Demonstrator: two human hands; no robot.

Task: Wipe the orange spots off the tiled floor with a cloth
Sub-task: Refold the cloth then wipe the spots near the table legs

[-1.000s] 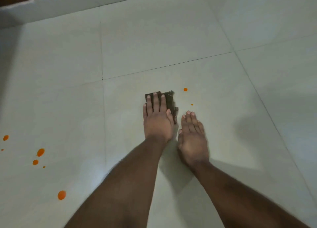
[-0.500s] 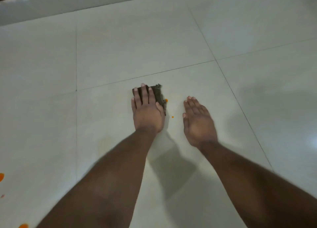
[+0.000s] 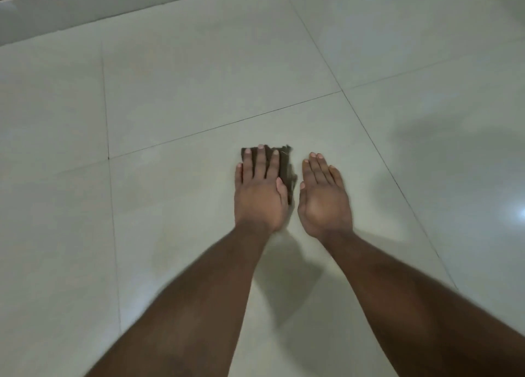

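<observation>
The dark cloth (image 3: 284, 166) sits flat on the pale tiled floor (image 3: 199, 92) under the left hand (image 3: 260, 189), fingers spread and pressing it down rather than gripping; the right hand (image 3: 324, 197) rests open just beside it, holding nothing. Looks soft and floppy, so I'd keep a flat palm over the middle so it doesn't bunch. No containers around, and no orange spots in view.

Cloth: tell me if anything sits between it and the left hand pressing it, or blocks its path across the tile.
Nothing visible does. The left hand lies flat directly on the cloth, fingers spread over it. The right hand rests on the tiled floor just beside it, apart; other sides are bare.
</observation>
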